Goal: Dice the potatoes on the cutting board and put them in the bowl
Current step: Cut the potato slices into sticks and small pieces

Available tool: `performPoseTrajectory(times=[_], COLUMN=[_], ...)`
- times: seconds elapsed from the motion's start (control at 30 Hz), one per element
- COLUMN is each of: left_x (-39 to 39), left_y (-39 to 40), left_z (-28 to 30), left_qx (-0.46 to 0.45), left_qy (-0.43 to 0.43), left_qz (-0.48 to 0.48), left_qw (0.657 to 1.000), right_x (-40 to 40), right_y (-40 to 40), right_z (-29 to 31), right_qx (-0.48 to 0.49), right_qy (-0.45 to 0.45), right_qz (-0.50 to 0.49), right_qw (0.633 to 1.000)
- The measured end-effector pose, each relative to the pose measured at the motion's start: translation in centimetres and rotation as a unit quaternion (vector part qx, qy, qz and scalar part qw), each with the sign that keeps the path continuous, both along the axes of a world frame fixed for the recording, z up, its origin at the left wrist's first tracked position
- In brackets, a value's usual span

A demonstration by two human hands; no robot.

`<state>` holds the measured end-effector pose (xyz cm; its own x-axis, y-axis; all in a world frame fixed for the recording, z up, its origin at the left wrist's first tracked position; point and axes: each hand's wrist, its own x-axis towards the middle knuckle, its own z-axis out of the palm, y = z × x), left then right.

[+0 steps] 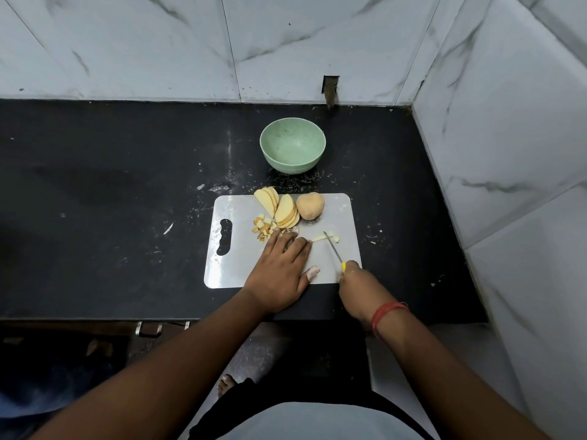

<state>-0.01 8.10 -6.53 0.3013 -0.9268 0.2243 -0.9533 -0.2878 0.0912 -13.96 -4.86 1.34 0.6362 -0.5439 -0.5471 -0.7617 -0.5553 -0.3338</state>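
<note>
Now the right hand is gripping a knife over a potato strip; the left hand is lying flat, fingers straight, touching dice at 11 o'clock on the board.

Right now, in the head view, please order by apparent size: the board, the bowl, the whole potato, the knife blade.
1. Board
2. Bowl
3. Potato
4. Blade

The bowl is farther from the camera, so it may look smaller than it is.
</note>
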Motion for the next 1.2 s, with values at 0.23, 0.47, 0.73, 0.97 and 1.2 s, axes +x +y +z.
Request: performPoseTrajectory(times=[0.23,0.47,0.73,0.97,1.2], left_x=[-0.1,-0.1,-0.1,-0.1,-0.1], left_y=[-0.1,-0.1,0.0,0.0,0.3], left_z=[-0.1,-0.1,-0.1,-0.1,-0.3], left_qx=[0.000,0.002,-0.007,-0.011,-0.028], left_qy=[-0.004,-0.003,-0.005,-0.003,-0.002], left_qz=[0.001,0.004,0.003,0.005,0.001], left_qw=[1.000,1.000,1.000,1.000,1.000], right_x=[-1.2,-1.9,0.2,-1.7,-0.1], right_y=[0.6,1.1,1.5,1.9,2.3], right_z=[-0.1,0.3,0.1,0.3,0.5], right_qx=[0.010,-0.016,0.000,0.017,-0.004], right_qy=[0.016,-0.033,0.012,0.014,-0.023], right_qz=[0.008,-0.015,-0.009,0.006,-0.016], right_qw=[1.000,0.999,1.000,1.000,1.000])
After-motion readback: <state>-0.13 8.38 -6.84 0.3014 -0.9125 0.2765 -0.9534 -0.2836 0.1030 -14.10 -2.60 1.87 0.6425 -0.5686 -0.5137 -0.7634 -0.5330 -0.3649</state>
